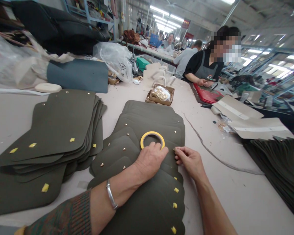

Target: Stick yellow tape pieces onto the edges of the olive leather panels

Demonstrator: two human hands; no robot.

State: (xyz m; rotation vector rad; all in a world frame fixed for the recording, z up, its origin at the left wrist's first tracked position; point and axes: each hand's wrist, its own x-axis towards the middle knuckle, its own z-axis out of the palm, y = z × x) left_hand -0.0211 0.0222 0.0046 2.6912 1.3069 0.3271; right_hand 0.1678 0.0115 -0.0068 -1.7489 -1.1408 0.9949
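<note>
A stack of overlapping dark olive leather-like panels (142,195) runs down the table in front of me, with small gold studs along both sides. My left hand (150,160), a metal bangle at its wrist, is closed around the near side of a roll of yellow tape (152,133) over the stack. At the stack's right edge my right hand (188,160) pinches thumb and forefinger together beside a gold stud (174,149). Whatever lies between those fingertips is too small to make out. Yellow tape bits (176,190) cover several studs nearer me.
Left of the stack lies another pile of olive panels (61,124) with yellow tape bits. A cardboard box of gold studs (161,94) stands behind. At the right are more panels (279,166) and a cord (210,156). Across the table, a co-worker (205,65) handles a red piece (205,94).
</note>
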